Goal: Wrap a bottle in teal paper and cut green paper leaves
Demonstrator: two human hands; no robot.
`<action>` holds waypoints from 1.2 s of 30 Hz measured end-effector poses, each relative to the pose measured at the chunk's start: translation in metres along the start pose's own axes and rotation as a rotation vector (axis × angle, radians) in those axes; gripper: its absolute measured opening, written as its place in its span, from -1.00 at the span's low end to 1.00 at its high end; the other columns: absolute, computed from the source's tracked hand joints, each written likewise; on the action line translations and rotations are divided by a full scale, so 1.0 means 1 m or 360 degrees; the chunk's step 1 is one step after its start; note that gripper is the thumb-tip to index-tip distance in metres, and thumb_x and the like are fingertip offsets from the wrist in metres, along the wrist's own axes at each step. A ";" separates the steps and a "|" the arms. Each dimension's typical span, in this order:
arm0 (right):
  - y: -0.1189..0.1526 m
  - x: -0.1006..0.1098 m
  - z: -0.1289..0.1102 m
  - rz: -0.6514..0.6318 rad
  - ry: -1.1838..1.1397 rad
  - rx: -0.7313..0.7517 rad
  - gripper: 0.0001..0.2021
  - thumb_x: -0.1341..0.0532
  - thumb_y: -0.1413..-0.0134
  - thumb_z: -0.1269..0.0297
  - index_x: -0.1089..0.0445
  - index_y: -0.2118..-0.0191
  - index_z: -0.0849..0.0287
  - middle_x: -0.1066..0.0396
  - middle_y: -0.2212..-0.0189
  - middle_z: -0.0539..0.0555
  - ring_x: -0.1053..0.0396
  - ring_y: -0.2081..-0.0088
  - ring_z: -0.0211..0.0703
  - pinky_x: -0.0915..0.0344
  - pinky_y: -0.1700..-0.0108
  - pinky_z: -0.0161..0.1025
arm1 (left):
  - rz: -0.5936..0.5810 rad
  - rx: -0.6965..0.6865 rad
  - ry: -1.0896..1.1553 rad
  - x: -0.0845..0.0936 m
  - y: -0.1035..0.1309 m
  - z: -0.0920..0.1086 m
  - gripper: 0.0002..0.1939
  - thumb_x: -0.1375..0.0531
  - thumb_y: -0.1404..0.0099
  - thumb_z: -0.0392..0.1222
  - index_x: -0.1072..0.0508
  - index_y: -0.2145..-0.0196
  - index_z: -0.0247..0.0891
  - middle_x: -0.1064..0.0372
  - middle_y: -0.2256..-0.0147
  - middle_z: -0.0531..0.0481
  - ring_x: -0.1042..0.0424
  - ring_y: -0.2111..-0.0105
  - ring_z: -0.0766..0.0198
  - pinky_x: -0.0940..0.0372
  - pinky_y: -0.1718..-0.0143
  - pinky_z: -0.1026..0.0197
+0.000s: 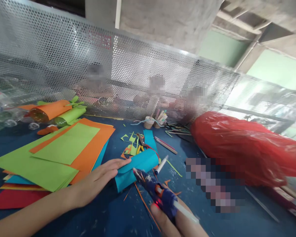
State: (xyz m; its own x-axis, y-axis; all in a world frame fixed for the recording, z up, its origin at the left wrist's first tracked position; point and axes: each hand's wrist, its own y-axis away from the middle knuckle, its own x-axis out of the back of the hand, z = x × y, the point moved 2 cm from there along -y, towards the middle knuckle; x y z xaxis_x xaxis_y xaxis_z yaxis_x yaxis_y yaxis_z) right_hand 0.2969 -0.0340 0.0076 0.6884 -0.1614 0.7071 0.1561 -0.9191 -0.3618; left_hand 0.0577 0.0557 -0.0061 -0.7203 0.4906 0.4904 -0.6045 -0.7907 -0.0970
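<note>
Left fingertips (122, 163) lying flat and close together on the rolled tube of turquoise paper (135, 168), low centre of the frame, pressing the overlapped edge down so the roll cannot spring open. Left hand (98, 181) stretched out behind them, forearm running to the lower left corner. Right hand (175, 222) at the bottom edge, fingers curled tight round the grip of a dark blue patterned hot-glue gun (158, 192), a pale glue stick jutting from its back; nozzle tilted up-left, just at the seam of the roll, presumably to lay glue where the paper overlaps. Tube smooth, matte, soft-edged; gun hard plastic with a small red light.

Around the roll, orange and green paper scraps (132, 146) and thin strips on the blue table top (108, 214). Left of centre, a fanned stack of flat coloured paper sheets (64, 151), lime green over orange. Upper left, bottles wrapped in orange and green paper (56, 110). Right side, a crinkled glossy red plastic bag (236, 144). Behind, a perforated metal screen (64, 65).
</note>
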 end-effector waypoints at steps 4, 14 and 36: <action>-0.016 0.011 -0.008 -0.0055 -0.0030 0.0002 -0.60 -0.09 -0.16 -0.11 -0.42 0.00 -0.07 -0.53 0.34 0.10 -0.48 0.16 0.14 -0.50 0.20 -0.13 | 0.0011 0.0017 -0.0035 0.000 -0.001 0.000 -0.50 0.19 -0.45 0.06 -0.18 -0.25 -0.02 -0.04 -0.31 0.11 0.03 -0.30 0.13 0.14 -0.32 -0.05; -0.013 -0.008 -0.021 -0.0284 -0.0170 0.0102 -0.70 -0.05 -0.22 0.02 -0.38 0.22 0.12 -0.42 0.44 0.06 -0.35 0.47 -0.18 -0.38 0.40 -0.34 | 0.0027 -0.0027 -0.0007 -0.001 0.000 -0.004 -0.52 0.19 -0.46 0.02 -0.17 -0.25 0.00 -0.08 -0.29 0.10 0.00 -0.29 0.14 0.13 -0.31 -0.07; -0.017 0.009 -0.035 -0.0310 -0.0160 -0.0099 -0.68 -0.06 -0.22 -0.03 -0.41 0.22 0.07 -0.27 0.62 -0.01 -0.37 0.44 -0.09 -0.34 0.43 -0.30 | 0.0062 -0.0021 -0.0029 0.000 -0.001 -0.001 -0.52 0.19 -0.46 0.01 -0.21 -0.23 -0.01 -0.09 -0.28 0.11 -0.02 -0.28 0.18 0.14 -0.32 -0.02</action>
State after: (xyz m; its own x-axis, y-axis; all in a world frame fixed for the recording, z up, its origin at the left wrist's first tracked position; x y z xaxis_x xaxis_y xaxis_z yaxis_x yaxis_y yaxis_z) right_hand 0.2753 -0.0323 0.0411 0.7172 0.0552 0.6947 0.2512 -0.9503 -0.1839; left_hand 0.0580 0.0566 -0.0072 -0.7371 0.4525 0.5019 -0.5806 -0.8041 -0.1278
